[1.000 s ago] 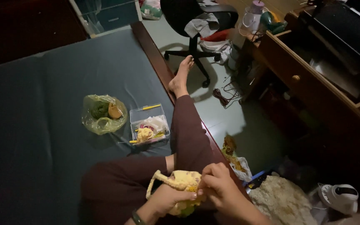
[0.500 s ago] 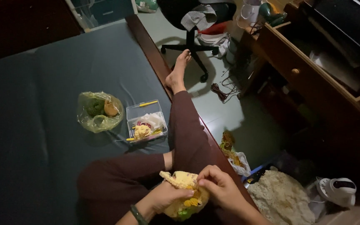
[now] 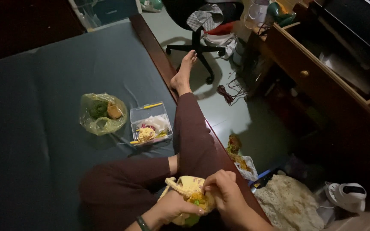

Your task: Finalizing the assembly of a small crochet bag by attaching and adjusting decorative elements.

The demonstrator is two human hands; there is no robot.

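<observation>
Dim bedroom, shot from the head camera looking down: a dark teal mattress [image 3: 35,128] with a reddish wooden edge fills the left side, and the person sits on it in maroon trousers, one leg folded, the other stretched out with the bare foot [image 3: 184,77] hanging over the green floor.

Both hands are down at the bottom of the frame on a pale yellow crocheted piece [image 3: 188,191], soft and lumpy, with a thin yellow strap looping off its left side and a bit of bright green and orange showing at the middle. It sits in the lap, right over the folded leg. The left hand [image 3: 174,208] is wrapped around it from underneath, fingers curled closed on the yarn. The right hand [image 3: 220,188] is on top, fingertips pinched together on the upper edge of the piece.

Containers, two of them on the mattress, just beside each other:
- one clear plastic bag [image 3: 102,114] holding a dark green ball and a tan ball of yarn
- one clear rectangular plastic box [image 3: 150,124], lid open, with a small yellow crocheted bit, some white and red scraps and two yellow hooks, one across the top and one along the bottom

Off to the right there's one black swivel chair [image 3: 198,25] with cloth over it, and a wooden desk [image 3: 317,72] with one round knob on the drawer.
</observation>
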